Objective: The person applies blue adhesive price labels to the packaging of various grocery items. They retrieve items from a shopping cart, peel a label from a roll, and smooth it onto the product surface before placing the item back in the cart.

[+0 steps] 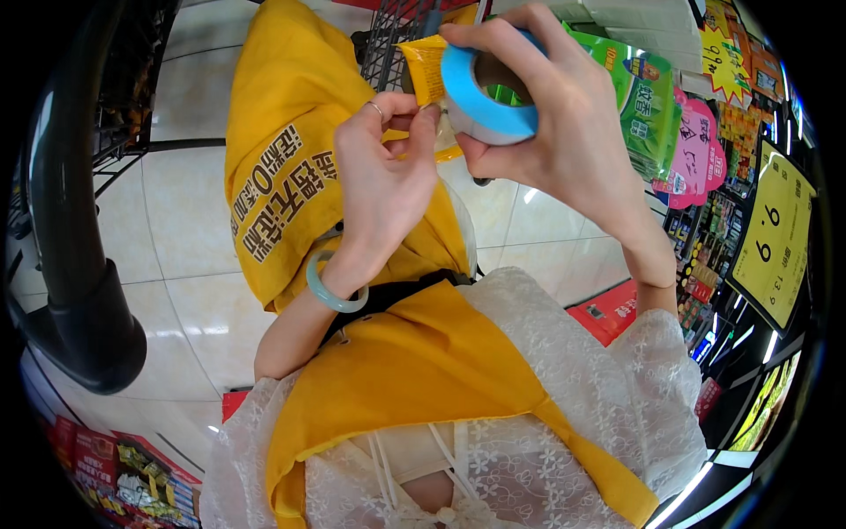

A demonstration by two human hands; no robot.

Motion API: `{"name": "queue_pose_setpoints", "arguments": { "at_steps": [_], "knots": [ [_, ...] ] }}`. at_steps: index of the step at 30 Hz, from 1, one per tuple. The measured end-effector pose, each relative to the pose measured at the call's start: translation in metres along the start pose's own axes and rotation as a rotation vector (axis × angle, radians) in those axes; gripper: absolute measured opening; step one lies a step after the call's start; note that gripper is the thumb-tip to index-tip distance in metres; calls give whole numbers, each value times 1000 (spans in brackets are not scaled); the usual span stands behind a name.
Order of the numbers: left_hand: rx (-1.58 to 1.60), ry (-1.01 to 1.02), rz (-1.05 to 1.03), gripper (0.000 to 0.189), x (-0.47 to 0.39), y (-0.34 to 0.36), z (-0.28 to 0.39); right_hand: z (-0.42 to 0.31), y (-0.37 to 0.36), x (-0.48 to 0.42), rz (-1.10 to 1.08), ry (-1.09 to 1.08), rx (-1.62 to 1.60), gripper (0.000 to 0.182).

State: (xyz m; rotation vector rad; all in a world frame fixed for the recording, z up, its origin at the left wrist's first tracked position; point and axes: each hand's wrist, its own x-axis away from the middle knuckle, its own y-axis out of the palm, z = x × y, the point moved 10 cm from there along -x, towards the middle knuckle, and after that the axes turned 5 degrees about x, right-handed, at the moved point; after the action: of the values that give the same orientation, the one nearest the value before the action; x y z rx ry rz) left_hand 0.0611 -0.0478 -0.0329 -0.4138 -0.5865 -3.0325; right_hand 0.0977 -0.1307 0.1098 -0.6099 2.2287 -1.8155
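My right hand (562,112) grips a roll of tape (466,92) with a blue side face and a hollow core, thumb below and fingers over the top. Right against the roll's left edge is a small yellow plastic packet (426,69) with a crimped end. The thumb and forefinger of my left hand (390,155) pinch its lower corner. Whether a tape end is also between those fingertips is hidden. More yellow wrapping (449,155) shows just below the roll. A pale green bangle (336,301) circles my left wrist.
Green packs (644,99) and a pink price tag (694,155) stand close behind my right hand. At far right hangs a yellow price sign (773,238). A wire cart (396,43) is ahead; a thick black handle (73,198) curves along the left, above the tiled floor (192,311).
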Motion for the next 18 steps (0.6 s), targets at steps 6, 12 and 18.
{"name": "queue_pose_setpoints", "arguments": {
  "at_steps": [6, 12, 18],
  "knots": [
    [-18, -86, -70, 12, 0, 1, -5, 41, -5, -5, 51, -64, -359, 65],
    [90, -79, -84, 13, 7, 10, -16, 21, -1, -11, 121, -77, -151, 65],
    [240, -242, -43, 21, 9, 13, -21, 43, 20, -22, -30, -51, -311, 66]
  ]
}}
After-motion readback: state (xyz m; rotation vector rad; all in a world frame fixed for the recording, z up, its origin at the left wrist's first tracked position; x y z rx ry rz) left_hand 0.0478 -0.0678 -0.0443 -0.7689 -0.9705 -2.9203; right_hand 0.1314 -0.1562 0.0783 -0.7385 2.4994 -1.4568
